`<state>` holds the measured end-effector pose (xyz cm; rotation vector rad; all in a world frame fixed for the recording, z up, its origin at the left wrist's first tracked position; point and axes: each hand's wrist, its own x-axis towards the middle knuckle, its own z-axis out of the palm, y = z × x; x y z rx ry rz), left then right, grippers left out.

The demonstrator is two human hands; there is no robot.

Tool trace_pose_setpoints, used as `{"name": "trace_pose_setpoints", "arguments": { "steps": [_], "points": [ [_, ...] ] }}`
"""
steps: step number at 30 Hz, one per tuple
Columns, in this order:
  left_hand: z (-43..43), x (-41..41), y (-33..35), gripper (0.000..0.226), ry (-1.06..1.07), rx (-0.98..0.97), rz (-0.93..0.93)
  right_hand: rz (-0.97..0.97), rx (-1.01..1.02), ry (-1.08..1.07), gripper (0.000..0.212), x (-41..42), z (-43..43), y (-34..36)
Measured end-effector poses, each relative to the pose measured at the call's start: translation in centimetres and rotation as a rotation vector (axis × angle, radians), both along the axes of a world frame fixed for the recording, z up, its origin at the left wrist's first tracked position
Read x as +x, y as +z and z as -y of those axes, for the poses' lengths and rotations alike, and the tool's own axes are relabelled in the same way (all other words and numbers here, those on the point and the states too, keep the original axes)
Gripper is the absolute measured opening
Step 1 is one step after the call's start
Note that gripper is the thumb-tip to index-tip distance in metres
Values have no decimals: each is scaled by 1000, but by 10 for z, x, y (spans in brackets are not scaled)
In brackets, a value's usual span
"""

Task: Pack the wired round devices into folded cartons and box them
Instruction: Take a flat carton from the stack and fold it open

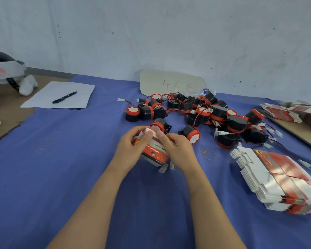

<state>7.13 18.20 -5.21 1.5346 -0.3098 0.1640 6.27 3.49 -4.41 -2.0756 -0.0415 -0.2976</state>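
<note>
A red and white carton (154,154) stands in the middle of the blue cloth, held from both sides. My left hand (133,148) grips its left side, and my right hand (176,150) grips its right side; both thumbs press on the white top flap. A white connector (163,167) sticks out under the carton. Behind it lies a pile of black and red round devices (205,114) with red and black wires. One device (159,125) sits just beyond the carton, another (191,134) to its right.
A stack of flat cartons (276,178) lies at the right, more flat cartons (291,112) at the far right. A rubber band (207,153) lies between. Paper with a black pen (64,97) is at the back left. A cardboard sign (171,83) leans on the wall.
</note>
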Motion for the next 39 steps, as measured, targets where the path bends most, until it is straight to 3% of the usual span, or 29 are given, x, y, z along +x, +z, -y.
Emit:
{"name": "trace_pose_setpoints", "arguments": {
  "steps": [5,8,11,12,15,16,18,20,23,26,31,32,35,37,39],
  "points": [
    [-2,-5,9,21,-162,-23,46,-85,269,-93,47,2,12,3],
    [-1,-6,14,21,-197,-163,-18,-233,649,-108,41,1,9,3],
    [3,-6,16,43,-172,-311,-147,-194,956,-179,30,4,2,4],
    [5,-6,16,48,-205,-337,-219,-137,951,-230,33,5,-2,4],
    [6,-7,19,57,-308,-537,-405,-7,655,-312,39,5,-12,3],
    [5,-6,19,58,-314,-632,-424,-41,655,-286,40,5,-14,3],
    [2,-6,21,59,-337,-764,-403,-252,862,-164,38,2,-17,7],
    [1,-7,22,58,-378,-794,-345,-481,954,23,31,-2,-19,9],
    [2,-9,22,50,-369,-716,-284,-582,702,211,24,-9,-23,8],
    [4,-10,23,46,-330,-657,-262,-512,529,155,26,-9,-22,8],
    [1,-1,22,59,-33,-663,-281,147,98,-432,11,0,-1,7],
    [0,2,20,57,53,-652,-288,173,27,-513,22,4,6,5],
    [-1,8,12,58,188,-632,-277,-41,-116,-557,54,15,27,-2],
    [1,8,8,59,189,-621,-266,-188,-136,-534,65,23,32,-7],
    [1,10,7,43,128,-592,-238,-243,-181,-573,68,31,36,-12]
  ]
}}
